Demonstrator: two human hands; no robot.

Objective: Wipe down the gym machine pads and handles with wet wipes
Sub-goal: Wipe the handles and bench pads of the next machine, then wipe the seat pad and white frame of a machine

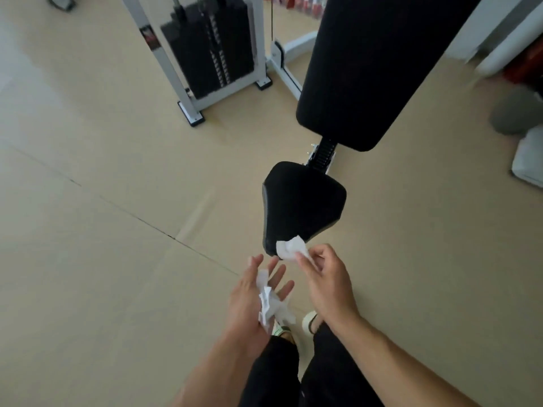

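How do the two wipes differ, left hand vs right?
The wipe in the left hand lies loose on the open palm of the left hand, fingers straight; the wipe in the right hand is pinched at the fingertips of the right hand. The left one is crumpled and elongated; the right one is a more compact wad. The right one sits at the near edge of the black seat pad; the left one is clear of it. Both are white and crumpled.

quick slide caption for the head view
Right hand pinches a wipe at the seat pad; left hand carries a crumpled wipe.
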